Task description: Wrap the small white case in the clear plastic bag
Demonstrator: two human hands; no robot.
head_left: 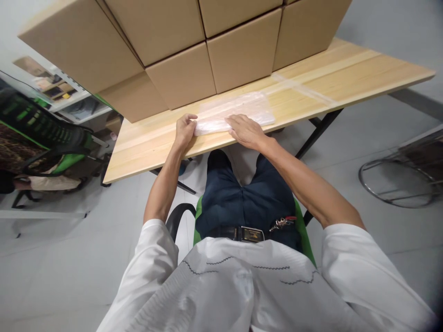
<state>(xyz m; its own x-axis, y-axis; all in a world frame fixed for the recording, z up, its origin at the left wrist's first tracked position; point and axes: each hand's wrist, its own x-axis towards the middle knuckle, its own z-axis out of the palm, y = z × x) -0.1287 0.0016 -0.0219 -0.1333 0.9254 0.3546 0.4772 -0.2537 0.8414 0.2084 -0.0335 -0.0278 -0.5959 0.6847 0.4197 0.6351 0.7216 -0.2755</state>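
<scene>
A clear, crinkled plastic bag or sheet [254, 105] lies flat on the light wooden table [141, 140], close to its front edge. My left hand [186, 129] is at the left end of the plastic, its fingers curled and the thumb at the plastic's edge; it appears to pinch that edge. Flat across the middle of the near side rests my right hand [245, 130], palm down with fingers stretched out over the plastic. What lies under the right palm is hidden.
Stacked brown cardboard boxes [180, 76] stand along the back of the table. A strip of clear tape [304, 87] crosses the tabletop on the right. To the left is a black and green chair [51, 129] near shelves [74, 103]. A round metal stool base [394, 184] stands at right.
</scene>
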